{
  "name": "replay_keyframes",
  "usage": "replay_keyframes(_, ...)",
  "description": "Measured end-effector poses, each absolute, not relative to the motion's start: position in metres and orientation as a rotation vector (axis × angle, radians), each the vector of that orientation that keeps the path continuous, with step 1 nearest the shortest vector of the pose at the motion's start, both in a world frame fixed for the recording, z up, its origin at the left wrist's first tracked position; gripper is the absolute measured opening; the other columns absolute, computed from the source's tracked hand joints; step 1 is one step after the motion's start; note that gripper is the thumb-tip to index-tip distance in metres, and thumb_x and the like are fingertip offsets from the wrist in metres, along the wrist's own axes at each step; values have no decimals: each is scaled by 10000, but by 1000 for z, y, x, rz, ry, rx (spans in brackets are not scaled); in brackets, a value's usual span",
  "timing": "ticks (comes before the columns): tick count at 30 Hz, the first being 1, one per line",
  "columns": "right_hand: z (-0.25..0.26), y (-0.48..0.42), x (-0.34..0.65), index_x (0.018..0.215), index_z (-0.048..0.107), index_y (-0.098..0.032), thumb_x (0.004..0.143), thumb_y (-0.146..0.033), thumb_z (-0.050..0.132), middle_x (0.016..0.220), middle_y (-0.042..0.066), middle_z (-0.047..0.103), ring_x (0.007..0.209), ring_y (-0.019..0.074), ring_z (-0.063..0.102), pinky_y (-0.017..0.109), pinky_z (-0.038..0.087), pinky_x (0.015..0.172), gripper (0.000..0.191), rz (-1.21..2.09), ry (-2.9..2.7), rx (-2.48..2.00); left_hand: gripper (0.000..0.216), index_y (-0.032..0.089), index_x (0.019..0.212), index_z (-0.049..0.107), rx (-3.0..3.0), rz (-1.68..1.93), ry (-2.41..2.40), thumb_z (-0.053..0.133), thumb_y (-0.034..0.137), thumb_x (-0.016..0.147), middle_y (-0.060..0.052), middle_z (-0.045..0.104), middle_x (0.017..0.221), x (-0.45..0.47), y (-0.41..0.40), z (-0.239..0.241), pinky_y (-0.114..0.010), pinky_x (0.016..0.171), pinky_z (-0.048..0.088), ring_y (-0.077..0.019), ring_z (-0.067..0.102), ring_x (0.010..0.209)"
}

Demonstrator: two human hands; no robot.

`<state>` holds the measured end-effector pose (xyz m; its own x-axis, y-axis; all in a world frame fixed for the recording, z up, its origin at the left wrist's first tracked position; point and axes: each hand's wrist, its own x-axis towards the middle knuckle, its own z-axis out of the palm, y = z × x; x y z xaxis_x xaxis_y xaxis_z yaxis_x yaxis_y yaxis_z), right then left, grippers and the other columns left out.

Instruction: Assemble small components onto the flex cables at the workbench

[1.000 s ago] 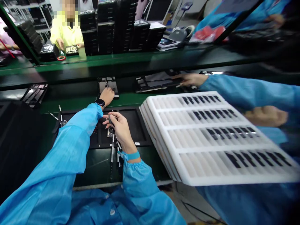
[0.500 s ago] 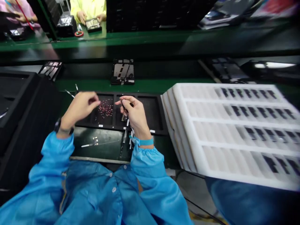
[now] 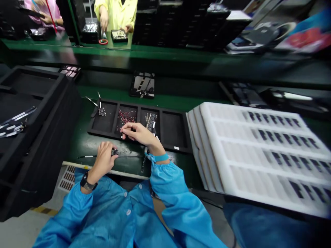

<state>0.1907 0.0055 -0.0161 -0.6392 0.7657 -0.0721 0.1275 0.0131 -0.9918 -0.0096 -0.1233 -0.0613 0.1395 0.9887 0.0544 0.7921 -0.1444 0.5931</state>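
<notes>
My left hand (image 3: 103, 159) is closed around the edge of a small circuit board (image 3: 115, 151) low over the green bench. A thin dark cable with a white tag (image 3: 89, 156) runs out on the bench beside that hand. My right hand (image 3: 138, 133) hovers at the front edge of a black divided tray (image 3: 173, 132), fingers pinched together. Something small and dark shows between those fingers, but I cannot make out its kind. Near the fingertips, tiny red pieces (image 3: 126, 116) lie scattered in one compartment. Small boards with cables (image 3: 150, 121) lie in the compartment beside it.
On the right stand stacked white trays (image 3: 214, 151) with rows of dark parts. Black foam trays (image 3: 51, 113) are piled at the left. A flat dark device (image 3: 142, 85) sits behind the divided tray. Across the bench, a co-worker in yellow (image 3: 116, 15) handles another device.
My left hand has come down from the tray's left side to the circuit board on the bench and gripped it. My right hand has moved left, toward the red pieces. The view has shifted.
</notes>
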Motion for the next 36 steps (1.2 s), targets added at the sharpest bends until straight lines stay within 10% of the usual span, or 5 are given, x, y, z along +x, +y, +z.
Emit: replay_keyframes(36,-25,14,197,825,799,-181,860,-501,800,807,65,799,781,202,702,330,538,780,323,1382,-1604,-1004,408,120,871,760,871,1107,1043,980,346,611,-41,739,699,-2,8,-13,-258,619,547,-146,694,622)
